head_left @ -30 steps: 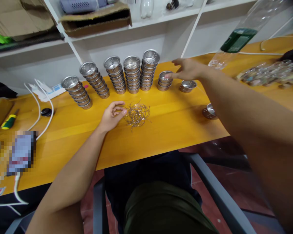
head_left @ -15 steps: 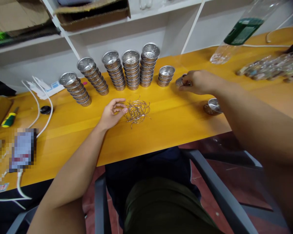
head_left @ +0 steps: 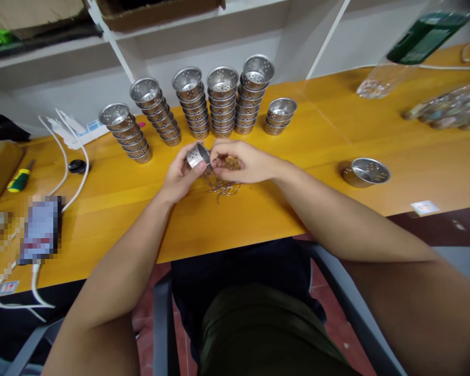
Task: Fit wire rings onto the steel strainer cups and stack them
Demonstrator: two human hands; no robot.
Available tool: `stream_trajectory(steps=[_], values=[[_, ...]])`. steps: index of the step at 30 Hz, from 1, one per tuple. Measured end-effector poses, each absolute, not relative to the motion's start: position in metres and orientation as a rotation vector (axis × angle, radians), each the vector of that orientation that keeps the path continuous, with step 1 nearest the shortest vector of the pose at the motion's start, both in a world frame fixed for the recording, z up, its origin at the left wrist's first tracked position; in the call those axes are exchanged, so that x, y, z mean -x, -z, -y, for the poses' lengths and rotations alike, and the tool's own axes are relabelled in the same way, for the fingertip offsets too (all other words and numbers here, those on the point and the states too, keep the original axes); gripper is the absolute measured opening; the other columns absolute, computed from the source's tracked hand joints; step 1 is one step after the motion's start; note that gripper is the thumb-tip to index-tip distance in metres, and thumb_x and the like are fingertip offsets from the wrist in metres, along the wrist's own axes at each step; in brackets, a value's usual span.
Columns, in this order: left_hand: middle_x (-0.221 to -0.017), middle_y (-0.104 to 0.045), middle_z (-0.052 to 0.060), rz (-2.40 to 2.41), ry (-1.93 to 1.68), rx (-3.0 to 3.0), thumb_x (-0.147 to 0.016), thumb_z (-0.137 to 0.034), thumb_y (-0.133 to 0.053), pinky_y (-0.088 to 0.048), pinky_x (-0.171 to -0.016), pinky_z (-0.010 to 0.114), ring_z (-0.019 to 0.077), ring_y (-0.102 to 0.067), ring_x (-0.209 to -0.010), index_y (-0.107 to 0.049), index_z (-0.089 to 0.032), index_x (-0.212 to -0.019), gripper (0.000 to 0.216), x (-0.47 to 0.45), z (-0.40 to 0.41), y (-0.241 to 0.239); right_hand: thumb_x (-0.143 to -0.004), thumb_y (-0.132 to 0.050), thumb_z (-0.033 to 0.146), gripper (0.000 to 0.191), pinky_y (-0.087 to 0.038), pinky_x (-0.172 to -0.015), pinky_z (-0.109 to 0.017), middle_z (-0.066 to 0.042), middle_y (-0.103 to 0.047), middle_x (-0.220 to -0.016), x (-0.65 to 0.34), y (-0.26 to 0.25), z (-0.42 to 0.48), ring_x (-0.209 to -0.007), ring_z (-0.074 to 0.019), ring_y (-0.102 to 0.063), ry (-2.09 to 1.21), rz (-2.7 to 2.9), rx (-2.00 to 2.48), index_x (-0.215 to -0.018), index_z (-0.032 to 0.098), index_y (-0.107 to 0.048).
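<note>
My left hand (head_left: 180, 175) is wrapped round a small perforated metal cup (head_left: 197, 155), which lies tilted in the fingers above the table. My right hand (head_left: 241, 162) is closed in a pinch right beside the cup's right side. What its fingertips hold, if anything, is hidden. Beneath and behind the right hand lies a tangle of thin curved metal wires (head_left: 224, 189), partly covered by it. Further right, a single perforated cup (head_left: 366, 173) rests upright on the table.
Several tall stacks of perforated cups (head_left: 222, 99) line the table's back, with a short stack (head_left: 281, 116) at their right. A plastic bottle (head_left: 411, 49) and bagged items (head_left: 448, 109) lie right. Cables, a screwdriver (head_left: 19, 178) and a black cap (head_left: 77, 166) are left.
My right hand has come from the right side of the table to my left hand, bringing a cup. My left hand, earlier open beside the wires, now holds that cup. The view has shifted slightly.
</note>
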State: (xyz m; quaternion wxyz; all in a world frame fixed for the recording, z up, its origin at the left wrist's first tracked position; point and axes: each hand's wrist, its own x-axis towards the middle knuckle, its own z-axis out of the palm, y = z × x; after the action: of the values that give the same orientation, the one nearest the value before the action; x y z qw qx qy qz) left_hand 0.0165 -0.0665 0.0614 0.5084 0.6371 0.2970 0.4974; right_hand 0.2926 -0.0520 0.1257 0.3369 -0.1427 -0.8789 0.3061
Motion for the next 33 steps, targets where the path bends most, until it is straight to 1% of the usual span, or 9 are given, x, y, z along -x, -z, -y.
stream_trajectory(steps=[4,8,11,18,24,26,28,31,33], values=[[-0.166,-0.086,0.011,-0.737,-1.21,-1.57,-0.09,-0.077,-0.119,-0.075,-0.132,0.055,0.0367,-0.086,-0.154,-0.084,-0.036,-0.161,0.089,-0.016,0.064,-0.06,-0.129,-0.078,0.059,0.042,-0.056,-0.094,-0.037,-0.004,-0.073,-0.106,-0.299,-0.109,0.044,-0.098,-0.0221,-0.063,-0.867,2.167,0.308,-0.105,0.025,-0.071],[-0.157,-0.089,0.01,-0.737,-1.197,-1.557,-0.088,-0.078,-0.121,-0.076,-0.132,0.055,0.0349,-0.089,-0.147,-0.085,-0.034,-0.157,0.089,-0.02,0.066,-0.06,-0.125,-0.084,0.078,0.06,-0.057,-0.099,-0.038,-0.004,-0.073,-0.106,-0.301,-0.102,0.041,-0.097,-0.0214,-0.063,-0.935,2.134,0.313,-0.102,0.024,-0.072],[-0.149,-0.091,0.011,-0.76,-1.182,-1.532,-0.085,-0.081,-0.122,-0.078,-0.126,0.054,0.0339,-0.091,-0.139,-0.084,-0.031,-0.151,0.091,-0.021,0.065,-0.059,-0.118,-0.092,0.081,0.061,-0.057,-0.098,-0.04,-0.003,-0.073,-0.104,-0.301,-0.101,0.039,-0.096,-0.022,-0.064,-1.002,2.114,0.327,-0.102,0.025,-0.075],[-0.148,-0.093,0.011,-0.809,-1.207,-1.544,-0.08,-0.079,-0.126,-0.077,-0.129,0.05,0.0328,-0.092,-0.137,-0.084,-0.028,-0.146,0.093,-0.015,0.063,-0.063,-0.117,-0.093,0.077,0.059,-0.058,-0.096,-0.041,-0.003,-0.071,-0.103,-0.292,-0.094,0.042,-0.093,-0.0213,-0.062,-0.97,2.039,0.405,-0.099,0.024,-0.073],[-0.15,-0.091,0.011,-0.788,-1.264,-1.402,-0.089,-0.086,-0.116,-0.083,-0.119,0.054,0.035,-0.093,-0.136,-0.08,-0.03,-0.146,0.087,-0.02,0.065,-0.063,-0.114,-0.087,0.088,0.067,-0.063,-0.096,-0.045,-0.006,-0.076,-0.104,-0.3,-0.098,0.039,-0.099,-0.0255,-0.071,-1.038,1.892,0.366,-0.092,0.027,-0.069],[-0.15,-0.09,0.011,-0.836,-1.314,-1.317,-0.09,-0.086,-0.115,-0.085,-0.113,0.055,0.0351,-0.094,-0.132,-0.077,-0.031,-0.145,0.086,-0.016,0.059,-0.06,-0.117,-0.086,0.083,0.064,-0.063,-0.094,-0.044,-0.006,-0.074,-0.102,-0.307,-0.101,0.037,-0.098,-0.0255,-0.072,-1.003,1.884,0.366,-0.092,0.027,-0.068],[-0.148,-0.089,0.012,-0.895,-1.366,-1.276,-0.088,-0.085,-0.115,-0.085,-0.107,0.051,0.0344,-0.093,-0.128,-0.076,-0.031,-0.143,0.087,-0.01,0.052,-0.057,-0.119,-0.088,0.068,0.049,-0.062,-0.09,-0.041,-0.006,-0.074,-0.106,-0.313,-0.1,0.036,-0.093,-0.023,-0.07,-0.901,1.982,0.425,-0.097,0.026,-0.072],[-0.13,-0.089,0.011,-0.958,-1.404,-1.295,-0.088,-0.093,-0.111,-0.08,-0.085,0.038,0.0303,-0.092,-0.114,-0.079,-0.028,-0.136,0.086,-0.004,0.045,-0.053,-0.114,-0.09,0.044,0.025,-0.06,-0.081,-0.037,-0.007,-0.075,-0.119,-0.317,-0.093,0.033,-0.084,-0.0177,-0.065,-0.791,2.186,0.545,-0.109,0.024,-0.077],[-0.117,-0.087,0.009,-0.973,-1.383,-1.323,-0.093,-0.099,-0.103,-0.074,-0.074,0.031,0.0255,-0.089,-0.099,-0.081,-0.027,-0.129,0.084,-0.006,0.045,-0.052,-0.112,-0.089,0.037,0.018,-0.06,-0.082,-0.035,-0.007,-0.076,-0.123,-0.316,-0.088,0.032,-0.083,-0.0163,-0.066,-0.749,2.264,0.589,-0.115,0.022,-0.078]])
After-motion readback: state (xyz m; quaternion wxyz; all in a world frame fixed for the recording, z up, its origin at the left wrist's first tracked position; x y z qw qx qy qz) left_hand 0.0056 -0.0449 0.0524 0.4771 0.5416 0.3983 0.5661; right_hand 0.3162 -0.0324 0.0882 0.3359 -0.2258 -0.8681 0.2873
